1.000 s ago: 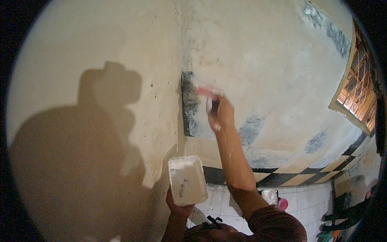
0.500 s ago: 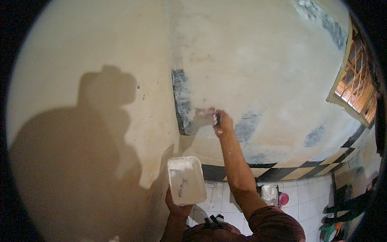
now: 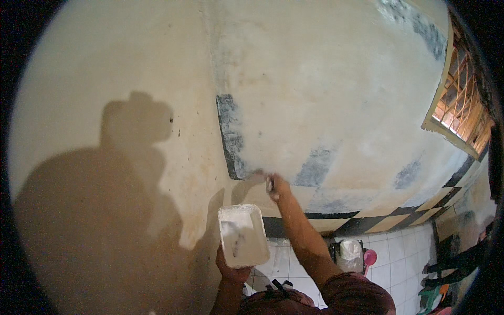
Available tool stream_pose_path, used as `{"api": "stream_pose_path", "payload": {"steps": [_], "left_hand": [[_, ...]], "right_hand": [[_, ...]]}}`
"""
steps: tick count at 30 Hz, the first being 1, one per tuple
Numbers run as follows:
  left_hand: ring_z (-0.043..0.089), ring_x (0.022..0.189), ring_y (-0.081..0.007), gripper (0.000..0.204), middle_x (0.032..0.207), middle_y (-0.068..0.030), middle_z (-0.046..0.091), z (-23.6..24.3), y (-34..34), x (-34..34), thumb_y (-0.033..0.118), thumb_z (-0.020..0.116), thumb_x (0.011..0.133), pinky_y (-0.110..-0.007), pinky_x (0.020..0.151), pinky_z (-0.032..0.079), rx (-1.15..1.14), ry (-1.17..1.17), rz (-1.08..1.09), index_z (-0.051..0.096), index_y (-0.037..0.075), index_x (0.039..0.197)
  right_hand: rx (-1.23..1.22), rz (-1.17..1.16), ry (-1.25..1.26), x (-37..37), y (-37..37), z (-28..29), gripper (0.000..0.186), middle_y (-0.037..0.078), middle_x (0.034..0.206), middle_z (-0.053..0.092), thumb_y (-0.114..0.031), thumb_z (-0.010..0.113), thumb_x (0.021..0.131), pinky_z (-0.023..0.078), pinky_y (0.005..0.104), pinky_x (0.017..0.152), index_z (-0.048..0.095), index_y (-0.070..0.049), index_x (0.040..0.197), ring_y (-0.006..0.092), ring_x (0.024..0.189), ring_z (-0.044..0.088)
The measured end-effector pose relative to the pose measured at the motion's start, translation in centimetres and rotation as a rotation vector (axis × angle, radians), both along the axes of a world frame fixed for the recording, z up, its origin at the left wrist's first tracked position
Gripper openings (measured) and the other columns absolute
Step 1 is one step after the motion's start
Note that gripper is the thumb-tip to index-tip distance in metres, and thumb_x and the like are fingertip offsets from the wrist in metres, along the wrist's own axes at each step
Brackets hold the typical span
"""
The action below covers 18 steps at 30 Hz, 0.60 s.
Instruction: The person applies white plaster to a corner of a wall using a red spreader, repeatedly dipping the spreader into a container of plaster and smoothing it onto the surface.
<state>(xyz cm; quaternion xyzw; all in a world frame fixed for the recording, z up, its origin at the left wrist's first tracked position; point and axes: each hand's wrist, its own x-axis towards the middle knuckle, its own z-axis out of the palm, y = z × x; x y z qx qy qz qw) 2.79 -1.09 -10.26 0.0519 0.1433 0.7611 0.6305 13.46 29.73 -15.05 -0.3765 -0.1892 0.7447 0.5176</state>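
Observation:
My left hand (image 3: 231, 269) grips a whitish rectangular tub (image 3: 257, 239) from below and its left side. White paint coats the tub's inner walls, with dark marks on its bottom. Farther up, my right hand (image 3: 279, 189) is closed round a small paintbrush (image 3: 259, 173), its tip at the wall; fingers and blur partly hide it. The brush is beside the lower end of a dark, streaky strip (image 3: 229, 139) near the wall corner. Thin white paint covers much of the facing wall (image 3: 315, 94), with grey-blue patches (image 3: 316, 165) showing through.
Black and cream checks (image 3: 378, 224) run along the wall's foot above a white tiled floor (image 3: 394, 252). A clear plastic-like container (image 3: 349, 254) and a pink dipper (image 3: 370, 257) stand there. A barred window (image 3: 459, 100) is at right. Another person's dark-clothed limbs (image 3: 457, 268) show at far right.
My right hand has moved down and slightly left with the paintbrush, toward the bottom of the dark strip. The left hand and tub stay nearly still; the view has shifted slightly.

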Motion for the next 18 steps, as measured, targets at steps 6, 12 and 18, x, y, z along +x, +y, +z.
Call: {"api": "stream_pose_path", "payload": {"steps": [6, 12, 18], "left_hand": [[0.057, 0.115, -0.0311, 0.052, 0.124, -0.0116, 0.058, -2.4, 0.4, -1.1, 0.043, 0.042, 0.095, -0.052, 0.097, 0.047, 0.019, -0.005, -0.025, 0.049, 0.008, 0.134], [0.058, 0.113, -0.0305, 0.051, 0.124, -0.0111, 0.059, -4.5, 0.6, -2.6, 0.043, 0.043, 0.095, -0.051, 0.097, 0.048, -0.010, -0.062, 0.005, 0.050, 0.009, 0.132], [0.058, 0.112, -0.0307, 0.049, 0.121, -0.0118, 0.060, 0.0, -0.8, -4.2, 0.042, 0.043, 0.095, -0.050, 0.097, 0.047, -0.007, -0.092, -0.026, 0.053, 0.008, 0.129]], "right_hand": [[0.322, -0.073, 0.026, 0.6, -5.0, 25.8, 0.016, 0.001, 0.066, 0.055, -0.021, 0.049, 0.094, 0.036, 0.0183, 0.040, 0.055, -0.010, 0.085, 0.0066, 0.050, 0.047], [0.337, -0.084, 0.019, -0.5, -8.6, 19.4, 0.015, 0.001, 0.066, 0.054, -0.019, 0.052, 0.094, 0.038, 0.0182, 0.040, 0.059, -0.007, 0.088, 0.0081, 0.051, 0.049], [0.435, 0.286, -0.299, -7.2, -3.0, -10.2, 0.022, 0.002, 0.070, 0.056, -0.018, 0.046, 0.096, 0.038, 0.0203, 0.044, 0.062, -0.004, 0.095, 0.0095, 0.053, 0.047]]}}
